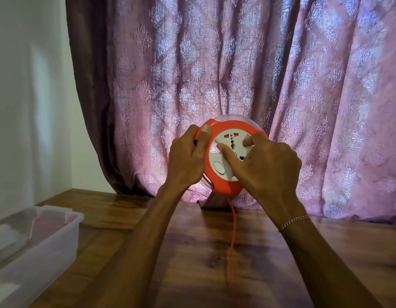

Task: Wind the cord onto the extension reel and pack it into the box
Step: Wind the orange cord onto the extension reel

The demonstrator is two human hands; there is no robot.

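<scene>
I hold a round orange extension reel (223, 185) with a white socket face up in the air above the table, its face turned toward me. My left hand (188, 158) grips its left rim, thumb on the front edge. My right hand (263, 165) lies on the white face, thumb and fingers pressed against the centre disc. An orange cord (231, 241) hangs from the bottom of the reel down to the table and runs toward me. A clear plastic box (37, 247) stands at the left edge of the table, with red and white items dimly visible inside.
The wooden table (214, 263) stretches under my arms. A purple patterned curtain (237, 74) hangs right behind the reel and rests on the table's far edge. A white wall (26, 96) is at the left.
</scene>
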